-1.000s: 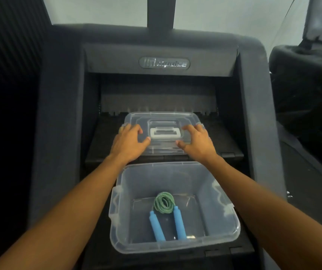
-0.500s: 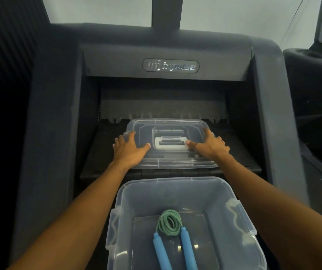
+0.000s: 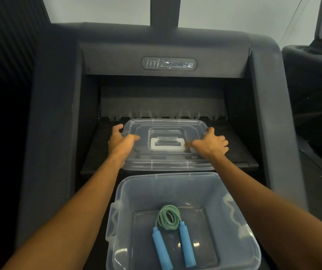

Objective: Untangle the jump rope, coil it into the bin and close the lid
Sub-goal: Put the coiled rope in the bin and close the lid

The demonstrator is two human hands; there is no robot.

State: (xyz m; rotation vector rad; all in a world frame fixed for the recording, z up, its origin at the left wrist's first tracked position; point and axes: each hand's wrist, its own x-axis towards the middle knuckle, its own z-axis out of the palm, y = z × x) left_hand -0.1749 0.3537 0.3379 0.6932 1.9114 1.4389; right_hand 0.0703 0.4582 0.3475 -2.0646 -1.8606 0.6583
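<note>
A clear plastic bin (image 3: 177, 187) stands open in front of me. On its floor lies the jump rope (image 3: 168, 217), its green cord coiled and its two blue handles side by side. Beyond the bin, the clear lid (image 3: 166, 161) with a white handle rests on a dark step of the machine. My left hand (image 3: 121, 143) grips the lid's left edge, thumb on top. My right hand (image 3: 210, 143) grips the right edge the same way.
The bin and lid sit on dark steps of a gym stair machine, whose tall side walls (image 3: 55, 133) close in left and right. A second dark machine (image 3: 312, 78) stands to the right. White latches (image 3: 232, 209) hang on the bin's sides.
My hands have spread from the lid's top to its left and right edges and closed on them. My head has moved closer, so the bin looks larger and lower.
</note>
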